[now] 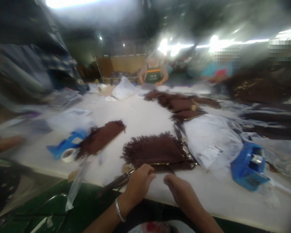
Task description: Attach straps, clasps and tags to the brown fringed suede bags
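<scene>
A dark brown fringed bag (157, 149) lies flat on the table in front of me, its fringe pointing away and a gold zipper along its near side. My left hand (139, 181), with a silver bangle at the wrist, is at the bag's near edge with fingers curled in. To its right, my right hand (178, 187) is closed just below the same edge. Blur and the fingers hide whatever either hand pinches. A dark strap (116, 184) with metal clasps runs beside my left hand.
Another fringed bag (104, 137) lies left, beside a blue tape dispenser (69, 142) and a tape roll (69, 155). On the right are a white plastic bundle (212, 140) and a second blue dispenser (248, 168). More brown bags (181, 105) are piled behind. Several people stand around the table.
</scene>
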`<move>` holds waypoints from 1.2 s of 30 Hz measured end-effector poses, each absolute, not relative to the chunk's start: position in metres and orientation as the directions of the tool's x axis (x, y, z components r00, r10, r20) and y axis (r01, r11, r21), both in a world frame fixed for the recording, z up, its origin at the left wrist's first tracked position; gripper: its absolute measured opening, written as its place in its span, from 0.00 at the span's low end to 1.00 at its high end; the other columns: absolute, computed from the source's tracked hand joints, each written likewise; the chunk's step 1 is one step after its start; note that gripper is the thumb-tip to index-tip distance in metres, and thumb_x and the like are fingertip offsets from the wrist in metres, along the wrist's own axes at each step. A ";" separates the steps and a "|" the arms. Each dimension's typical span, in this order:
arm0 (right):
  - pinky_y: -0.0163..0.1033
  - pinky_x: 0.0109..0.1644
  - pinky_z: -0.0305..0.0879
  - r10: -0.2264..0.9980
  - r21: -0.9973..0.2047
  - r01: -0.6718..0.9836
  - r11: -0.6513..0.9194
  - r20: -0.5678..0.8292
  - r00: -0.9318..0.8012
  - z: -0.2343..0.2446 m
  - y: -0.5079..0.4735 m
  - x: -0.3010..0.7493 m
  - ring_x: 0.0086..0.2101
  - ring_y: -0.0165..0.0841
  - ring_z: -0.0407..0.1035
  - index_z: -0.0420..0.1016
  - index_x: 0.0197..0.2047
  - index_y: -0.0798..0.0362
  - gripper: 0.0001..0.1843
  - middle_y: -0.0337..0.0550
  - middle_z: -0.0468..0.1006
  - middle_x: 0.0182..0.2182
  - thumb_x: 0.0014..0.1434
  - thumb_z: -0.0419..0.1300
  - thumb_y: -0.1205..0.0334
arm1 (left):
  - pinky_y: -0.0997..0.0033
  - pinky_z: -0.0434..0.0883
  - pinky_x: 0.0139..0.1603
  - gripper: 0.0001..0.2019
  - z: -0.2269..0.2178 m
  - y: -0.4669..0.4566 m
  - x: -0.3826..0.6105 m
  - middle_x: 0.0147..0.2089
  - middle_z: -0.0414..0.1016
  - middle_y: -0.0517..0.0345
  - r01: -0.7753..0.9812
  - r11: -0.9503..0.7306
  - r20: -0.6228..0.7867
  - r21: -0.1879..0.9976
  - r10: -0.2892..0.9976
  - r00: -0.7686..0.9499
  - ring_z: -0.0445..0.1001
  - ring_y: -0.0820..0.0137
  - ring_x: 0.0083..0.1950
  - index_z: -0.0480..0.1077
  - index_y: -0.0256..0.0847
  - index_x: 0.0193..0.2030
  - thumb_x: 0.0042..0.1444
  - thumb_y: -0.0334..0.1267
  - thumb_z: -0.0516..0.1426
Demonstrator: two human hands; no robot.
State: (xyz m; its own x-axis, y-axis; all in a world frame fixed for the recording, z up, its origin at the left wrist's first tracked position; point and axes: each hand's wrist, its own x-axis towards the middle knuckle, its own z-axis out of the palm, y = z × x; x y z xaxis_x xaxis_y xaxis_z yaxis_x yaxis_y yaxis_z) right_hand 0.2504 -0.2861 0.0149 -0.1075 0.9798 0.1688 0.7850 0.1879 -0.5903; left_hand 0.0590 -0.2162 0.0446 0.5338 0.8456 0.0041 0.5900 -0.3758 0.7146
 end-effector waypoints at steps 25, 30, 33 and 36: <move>0.33 0.37 0.62 0.966 -0.570 0.807 0.156 0.257 -0.005 -0.022 -0.166 0.226 0.31 0.32 0.71 0.72 0.37 0.50 0.11 0.40 0.77 0.30 0.65 0.48 0.65 | 0.71 0.65 0.46 0.09 0.007 -0.103 0.032 0.43 0.71 0.58 0.596 -0.517 -0.031 0.614 0.739 0.673 0.71 0.69 0.43 0.66 0.45 0.43 0.60 0.32 0.47; 0.33 0.36 0.64 0.978 -0.706 0.701 0.106 0.200 0.054 -0.012 -0.169 0.225 0.31 0.32 0.72 0.71 0.38 0.49 0.09 0.38 0.77 0.30 0.65 0.50 0.62 | 0.67 0.65 0.47 0.13 0.009 -0.105 0.042 0.46 0.70 0.54 0.680 -0.577 -0.060 0.453 0.741 0.669 0.69 0.63 0.48 0.64 0.42 0.45 0.51 0.29 0.57; 0.33 0.39 0.64 0.971 -0.674 0.725 0.140 0.237 0.033 -0.004 -0.176 0.223 0.34 0.32 0.72 0.71 0.38 0.49 0.09 0.39 0.76 0.32 0.65 0.49 0.63 | 0.67 0.65 0.47 0.13 0.011 -0.103 0.046 0.44 0.71 0.52 0.680 -0.607 -0.086 0.411 0.717 0.692 0.69 0.63 0.46 0.64 0.41 0.44 0.52 0.25 0.54; 0.32 0.39 0.63 0.963 -0.554 0.812 0.187 0.266 -0.040 0.000 -0.183 0.221 0.34 0.31 0.71 0.71 0.39 0.48 0.11 0.41 0.76 0.35 0.66 0.48 0.65 | 0.69 0.64 0.43 0.13 0.012 -0.096 0.045 0.41 0.72 0.55 0.645 -0.608 -0.079 0.462 0.696 0.713 0.71 0.65 0.42 0.64 0.42 0.44 0.52 0.25 0.53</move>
State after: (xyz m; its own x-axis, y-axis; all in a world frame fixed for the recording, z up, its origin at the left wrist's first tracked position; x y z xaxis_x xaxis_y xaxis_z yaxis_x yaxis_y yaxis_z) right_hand 0.2215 -0.1827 0.0001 -0.0403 0.9632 0.2656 0.8116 0.1867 -0.5536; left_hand 0.0453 -0.0963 0.0122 0.7133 0.6964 -0.0792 0.6454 -0.6085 0.4618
